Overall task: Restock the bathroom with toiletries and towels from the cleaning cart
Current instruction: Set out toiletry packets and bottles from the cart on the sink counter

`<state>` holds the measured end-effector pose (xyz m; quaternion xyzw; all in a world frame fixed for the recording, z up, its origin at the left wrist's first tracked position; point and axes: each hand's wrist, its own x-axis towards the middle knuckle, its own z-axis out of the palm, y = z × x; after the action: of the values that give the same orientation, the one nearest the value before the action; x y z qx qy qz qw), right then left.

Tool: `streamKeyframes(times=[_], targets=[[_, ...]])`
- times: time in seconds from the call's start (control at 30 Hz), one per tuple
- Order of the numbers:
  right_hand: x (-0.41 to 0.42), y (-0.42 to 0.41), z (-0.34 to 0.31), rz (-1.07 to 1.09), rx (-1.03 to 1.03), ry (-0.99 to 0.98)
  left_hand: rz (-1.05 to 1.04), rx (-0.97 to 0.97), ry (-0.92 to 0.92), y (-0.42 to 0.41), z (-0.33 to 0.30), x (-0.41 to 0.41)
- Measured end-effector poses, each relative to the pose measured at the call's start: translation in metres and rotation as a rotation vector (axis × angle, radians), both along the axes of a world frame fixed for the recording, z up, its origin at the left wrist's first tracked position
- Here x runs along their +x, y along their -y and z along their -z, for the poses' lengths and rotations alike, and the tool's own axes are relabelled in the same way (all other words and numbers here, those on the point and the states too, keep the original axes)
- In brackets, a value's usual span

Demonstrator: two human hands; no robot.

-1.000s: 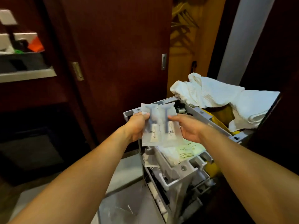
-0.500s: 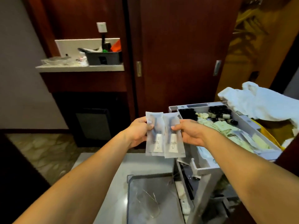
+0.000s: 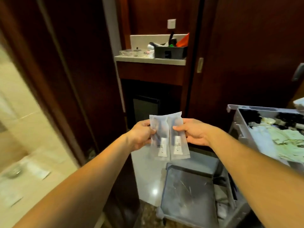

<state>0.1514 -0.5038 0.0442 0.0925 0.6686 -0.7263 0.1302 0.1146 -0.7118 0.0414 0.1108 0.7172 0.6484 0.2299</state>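
Observation:
Two translucent sachets, each with a dark toothbrush and a small white tube inside, hang side by side in front of me. My left hand [image 3: 142,134] pinches the left sachet [image 3: 159,142] at its upper edge. My right hand [image 3: 194,134] pinches the right sachet [image 3: 178,139] the same way. The grey cleaning cart [image 3: 236,122] stands at the right, its top tray holding dark little bottles and pale packets. Its lower shelf [image 3: 189,191] lies below my hands.
A dark wooden door frame [image 3: 54,79] runs down the left, with the pale bathroom counter [image 3: 24,183] beyond it, blurred. Straight ahead a stone-topped cabinet [image 3: 149,60] carries a black caddy [image 3: 170,52] and glassware. Dark wood panels close off the right.
The view has swung left: the cart and its white towels slid off to the right and the bathroom doorway came into view. Both hands keep their hold on the sachets.

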Motion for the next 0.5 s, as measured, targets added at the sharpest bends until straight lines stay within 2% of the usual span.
streamKeyframes(times=[0.5], targets=[[0.070, 0.252, 0.007, -0.371, -0.003, 0.045, -0.290, 0.117, 0.068, 0.256, 0.009, 0.134]])
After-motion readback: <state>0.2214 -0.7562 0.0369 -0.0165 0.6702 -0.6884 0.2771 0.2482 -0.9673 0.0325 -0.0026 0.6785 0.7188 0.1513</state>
